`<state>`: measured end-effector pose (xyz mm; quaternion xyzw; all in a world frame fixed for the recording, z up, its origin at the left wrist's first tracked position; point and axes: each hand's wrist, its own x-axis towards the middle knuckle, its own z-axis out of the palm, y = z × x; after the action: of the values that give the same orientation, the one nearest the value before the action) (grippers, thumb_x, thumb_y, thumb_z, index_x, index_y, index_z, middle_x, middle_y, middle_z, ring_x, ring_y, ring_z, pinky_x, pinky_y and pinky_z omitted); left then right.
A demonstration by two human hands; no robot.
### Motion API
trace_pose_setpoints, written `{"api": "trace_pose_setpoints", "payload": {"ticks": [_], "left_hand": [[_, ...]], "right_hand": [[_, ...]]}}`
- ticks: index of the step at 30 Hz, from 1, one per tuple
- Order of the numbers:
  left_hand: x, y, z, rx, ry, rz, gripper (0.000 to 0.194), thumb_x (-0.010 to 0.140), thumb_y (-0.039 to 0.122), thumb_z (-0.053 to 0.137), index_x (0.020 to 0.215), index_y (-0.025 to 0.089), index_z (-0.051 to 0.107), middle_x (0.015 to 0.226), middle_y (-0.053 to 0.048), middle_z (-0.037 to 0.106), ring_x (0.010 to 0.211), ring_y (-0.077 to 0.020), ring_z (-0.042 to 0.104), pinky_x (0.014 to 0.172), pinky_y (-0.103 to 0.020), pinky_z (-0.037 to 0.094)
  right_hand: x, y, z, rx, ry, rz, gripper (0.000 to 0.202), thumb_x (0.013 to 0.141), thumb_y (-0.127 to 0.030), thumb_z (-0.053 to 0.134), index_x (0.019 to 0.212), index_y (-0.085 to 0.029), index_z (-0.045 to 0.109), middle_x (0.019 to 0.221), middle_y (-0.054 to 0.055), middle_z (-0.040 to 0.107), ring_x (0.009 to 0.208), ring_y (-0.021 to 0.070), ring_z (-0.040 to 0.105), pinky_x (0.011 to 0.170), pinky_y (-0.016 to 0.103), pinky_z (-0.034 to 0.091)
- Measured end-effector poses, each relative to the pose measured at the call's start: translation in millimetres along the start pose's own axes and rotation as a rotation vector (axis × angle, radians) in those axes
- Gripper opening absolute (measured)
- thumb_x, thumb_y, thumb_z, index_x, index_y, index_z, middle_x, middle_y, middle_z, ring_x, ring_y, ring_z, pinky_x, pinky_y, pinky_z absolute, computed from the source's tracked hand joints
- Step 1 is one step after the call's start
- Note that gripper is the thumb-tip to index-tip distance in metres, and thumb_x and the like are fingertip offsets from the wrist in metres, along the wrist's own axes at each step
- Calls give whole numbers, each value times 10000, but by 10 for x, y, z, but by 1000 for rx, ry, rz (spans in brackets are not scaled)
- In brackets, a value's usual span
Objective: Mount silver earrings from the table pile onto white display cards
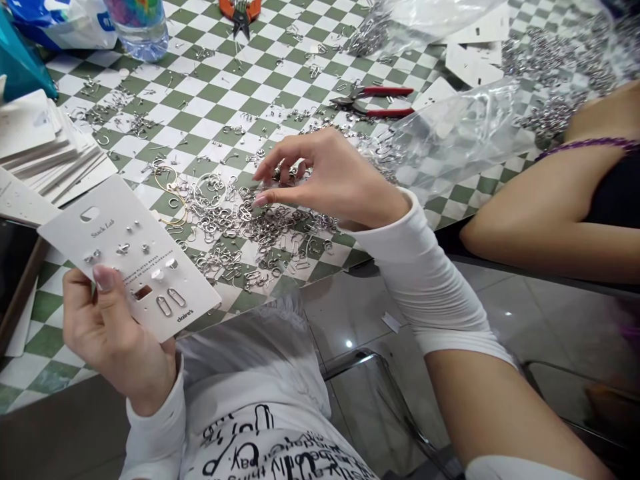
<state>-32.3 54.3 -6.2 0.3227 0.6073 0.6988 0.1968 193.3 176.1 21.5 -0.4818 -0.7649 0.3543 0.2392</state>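
Observation:
My left hand point(117, 333) grips a white earring card point(125, 220) by its lower left side, thumb on the front. Several small silver studs sit on the card, with two paperclip-shaped earrings point(171, 303) near its bottom edge. Over a heap of loose silver earring pieces point(250, 230) hovers my right hand point(320, 173), fingers curved and thumb apart from them. No piece shows between those fingertips. A thin gold hoop point(170, 193) lies at the heap's left side.
A stack of white cards point(55, 147) is at the left. Red-handled pliers point(375, 101), orange-handled cutters point(241, 17) and a clear plastic bag point(450, 133) lie farther back. A bottle point(140, 30) stands at the upper left. Another person's arm point(555, 207) rests at the right edge.

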Motion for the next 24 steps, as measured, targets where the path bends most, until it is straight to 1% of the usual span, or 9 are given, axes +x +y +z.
{"api": "trace_pose_setpoints", "payload": {"ticks": [4,9,12,15,17,19,21,22,24], "left_hand": [[9,-26,19,-7,18,49,334,841,300,720,665,172,467,647,32,366,663,-111,463,606,-216,405],[6,-25,26,-13,92,79,259,861,289,683,685,178,527,697,5,439,757,-141,518,723,-261,495],[-6,1,38,23,116,83,359,893,324,657,615,235,446,679,-7,389,816,-186,548,850,-332,545],[-6,-3,43,-14,146,122,357,883,320,658,619,243,431,651,2,385,804,-182,574,931,-343,552],[0,-19,30,-49,145,134,311,875,297,651,638,235,460,665,-1,449,838,-182,612,961,-348,561],[7,-40,1,-58,108,110,214,900,279,617,702,240,546,744,-27,566,940,-213,653,945,-373,583],[15,-66,-32,-42,94,98,148,939,289,567,807,256,626,865,-56,646,1058,-251,663,901,-409,608],[20,-82,-48,-32,112,109,143,952,304,546,861,261,648,918,-67,664,1108,-266,657,886,-425,616],[29,-117,-79,-31,154,135,155,961,337,528,927,259,658,992,-78,676,1196,-277,632,901,-444,621]], "right_hand": [[-34,-10,162,-89,-54,-115,387,737,-447,885,1008,-210,744,1123,85,716,977,234,651,871,447,590],[-114,-95,214,41,-135,-154,90,882,-284,708,860,-211,756,928,40,767,836,180,709,806,390,631],[-120,-112,63,-17,-83,-105,100,871,-263,685,813,-273,767,880,21,789,803,211,736,805,440,653],[-96,-167,-78,-201,-24,-39,130,850,-223,735,760,-311,766,833,7,783,766,248,734,804,502,647],[-75,-234,-80,-322,51,-47,101,860,-224,765,784,-289,775,869,24,787,841,278,739,916,554,616],[-56,-289,1,-315,84,-144,21,885,-269,770,892,-280,788,995,25,791,983,278,737,1030,537,584],[-44,-292,129,-230,-50,-322,203,947,-294,706,1144,-300,752,1274,-15,733,1241,235,671,1142,467,542],[-43,-265,194,-206,-177,-415,313,980,-287,659,1291,-305,685,1426,-33,646,1382,208,579,1211,446,486],[-50,-158,300,-239,-419,-541,507,1028,-299,579,1523,-303,469,1649,-34,365,1583,194,287,1334,474,278]]}}
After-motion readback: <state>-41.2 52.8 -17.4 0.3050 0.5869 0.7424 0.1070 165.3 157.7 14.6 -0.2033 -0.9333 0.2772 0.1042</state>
